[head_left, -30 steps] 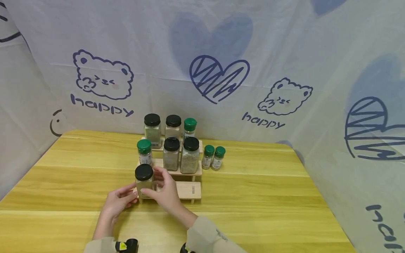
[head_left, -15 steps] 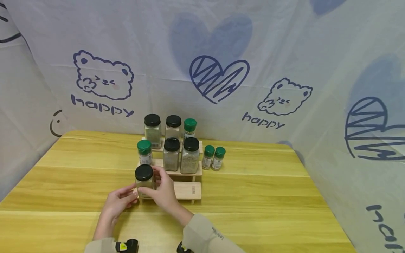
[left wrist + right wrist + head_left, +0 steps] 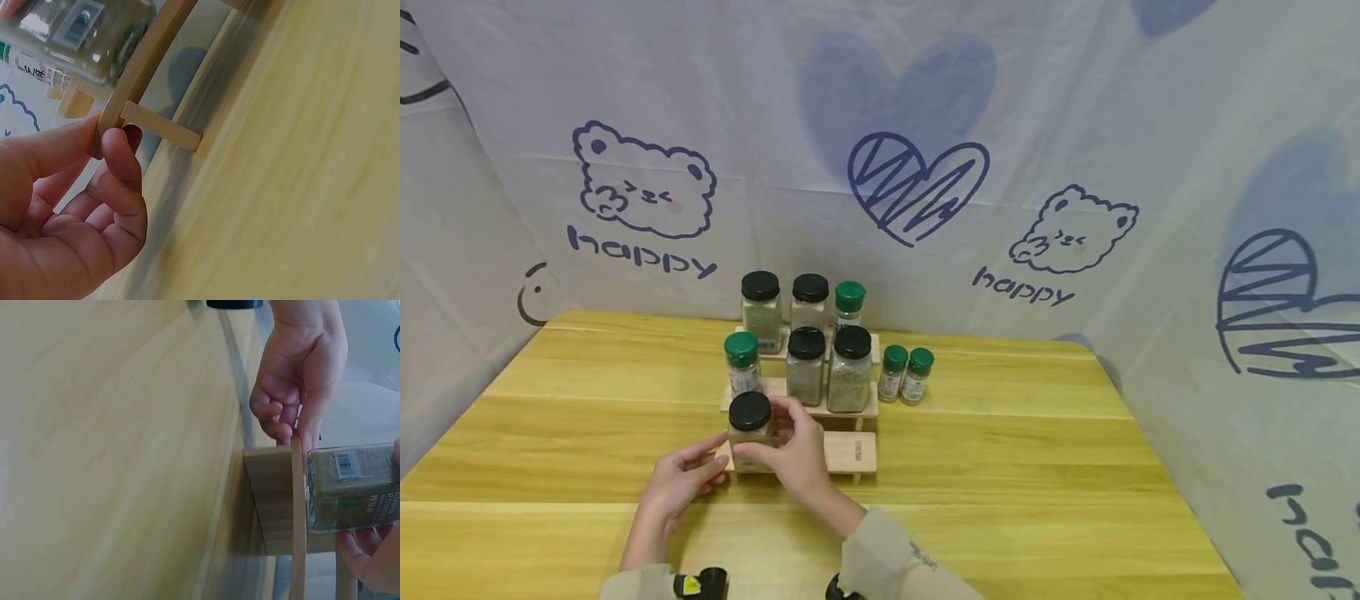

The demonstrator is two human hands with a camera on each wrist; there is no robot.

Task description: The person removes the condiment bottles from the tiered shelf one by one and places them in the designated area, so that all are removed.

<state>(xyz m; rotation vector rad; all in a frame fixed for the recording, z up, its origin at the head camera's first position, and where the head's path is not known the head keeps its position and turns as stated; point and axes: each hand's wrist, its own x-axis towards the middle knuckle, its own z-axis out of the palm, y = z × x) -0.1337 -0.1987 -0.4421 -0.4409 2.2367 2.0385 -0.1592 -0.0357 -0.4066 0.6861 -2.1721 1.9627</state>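
A square glass spice jar with a black lid [image 3: 750, 432] is over the left end of the lowest step of a wooden tiered rack [image 3: 848, 451]. My right hand [image 3: 801, 458] grips it from the right side, thumb at the front and fingers behind. In the right wrist view the base of the jar [image 3: 353, 487] is close against the step board, and a barcode label shows on its glass. My left hand [image 3: 676, 483] pinches the left end of that step. The left wrist view shows its thumb and index finger on the board's edge [image 3: 112, 122], just above a short leg.
Behind, a green-lidded bottle [image 3: 742, 362] and two black-lidded jars [image 3: 850, 371] stand on the middle step. The top step bears black-lidded jars [image 3: 762, 312] and a green-lidded bottle [image 3: 849, 304]. Two small green-lidded bottles [image 3: 915, 375] stand on the table [image 3: 1037, 467] right of the rack.
The jar in my right hand has shifted slightly to the right along the lowest step. My left hand keeps its pinch on the rack's end.
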